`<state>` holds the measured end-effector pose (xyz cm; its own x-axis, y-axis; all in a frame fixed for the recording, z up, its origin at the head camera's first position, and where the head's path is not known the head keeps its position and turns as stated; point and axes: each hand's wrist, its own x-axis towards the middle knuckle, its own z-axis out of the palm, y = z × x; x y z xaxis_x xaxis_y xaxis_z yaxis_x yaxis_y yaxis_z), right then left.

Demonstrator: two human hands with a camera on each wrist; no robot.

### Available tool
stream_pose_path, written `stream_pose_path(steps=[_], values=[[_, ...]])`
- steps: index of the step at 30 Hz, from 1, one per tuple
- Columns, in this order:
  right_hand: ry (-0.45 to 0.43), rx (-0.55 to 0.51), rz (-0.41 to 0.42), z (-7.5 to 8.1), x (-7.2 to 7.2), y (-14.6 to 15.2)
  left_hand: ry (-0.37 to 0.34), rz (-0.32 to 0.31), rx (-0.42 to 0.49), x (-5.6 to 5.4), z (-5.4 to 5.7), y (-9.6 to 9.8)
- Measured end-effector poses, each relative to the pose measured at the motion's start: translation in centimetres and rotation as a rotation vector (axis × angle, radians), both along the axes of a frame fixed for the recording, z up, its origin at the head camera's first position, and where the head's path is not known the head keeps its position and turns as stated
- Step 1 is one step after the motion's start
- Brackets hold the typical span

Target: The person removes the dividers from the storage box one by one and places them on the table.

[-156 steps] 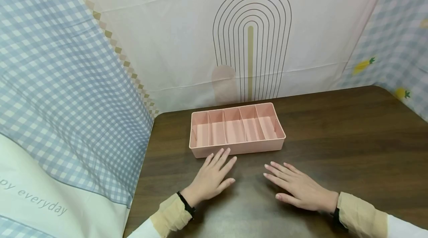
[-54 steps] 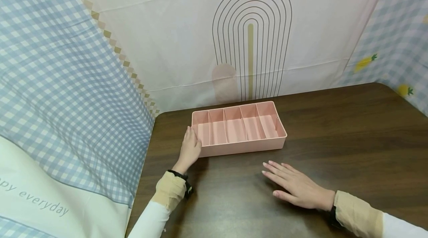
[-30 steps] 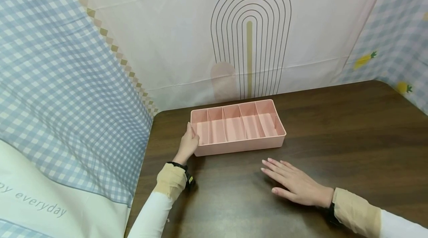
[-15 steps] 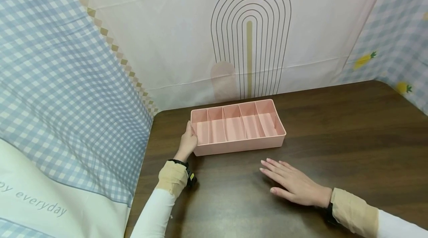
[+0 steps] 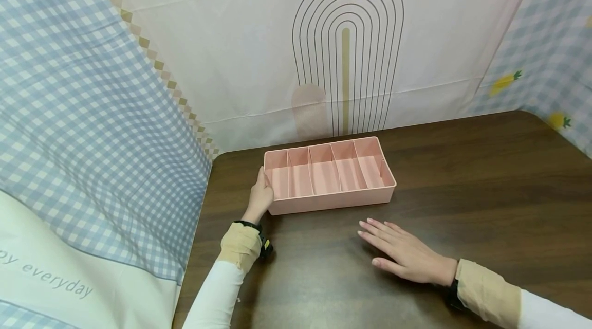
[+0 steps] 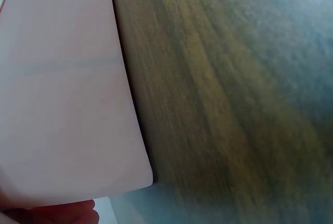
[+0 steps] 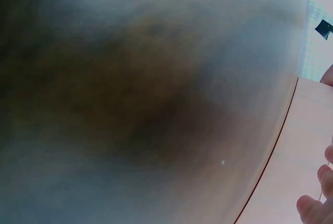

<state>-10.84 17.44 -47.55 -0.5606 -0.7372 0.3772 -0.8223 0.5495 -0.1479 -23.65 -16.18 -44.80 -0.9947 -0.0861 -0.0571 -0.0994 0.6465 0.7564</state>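
A pink divided storage box [image 5: 330, 202] lies on the dark wooden table, its row of several compartments holding nothing. My left hand [image 5: 260, 194] grips the box's left end wall, with the thumb by the rim. Most of the fingers are hidden behind that end. In the left wrist view, the box's long side wall [image 6: 67, 109] fills the left, and fingertips [image 6: 67, 213] show past its end. My right hand [image 5: 407, 254], fingers straight, palm down, is over the table in front of the box, apart from it. Its fingertips [image 7: 311, 206] appear at the right wrist view's edge.
The brown table [image 5: 485, 190] extends right and toward the front. A white cloth [image 5: 231, 61] with an arch print hangs right behind the box. Blue checked cloth [image 5: 115, 128] hangs along the left side, and more checked cloth [image 5: 550, 51] at the right.
My left hand has gone from open in front of the box to its left end and now grips it. The box has stayed nearly in place. My right hand has drifted slightly left.
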Motion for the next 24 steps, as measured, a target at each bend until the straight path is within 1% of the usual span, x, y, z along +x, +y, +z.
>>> stream_pose_path(steps=[7, 16, 24], values=[[-0.026, -0.004, 0.001, 0.1, 0.0, -0.5, 0.009, 0.004, 0.017, 0.1, -0.1, 0.1], [-0.11, -0.002, -0.006, 0.4, -0.1, -1.5, 0.013, 0.021, -0.003, 0.2, -0.2, 0.2], [-0.124, -0.007, -0.009, 0.6, -0.3, -2.2, 0.018, 0.028, -0.019, 0.3, -0.1, 0.3]])
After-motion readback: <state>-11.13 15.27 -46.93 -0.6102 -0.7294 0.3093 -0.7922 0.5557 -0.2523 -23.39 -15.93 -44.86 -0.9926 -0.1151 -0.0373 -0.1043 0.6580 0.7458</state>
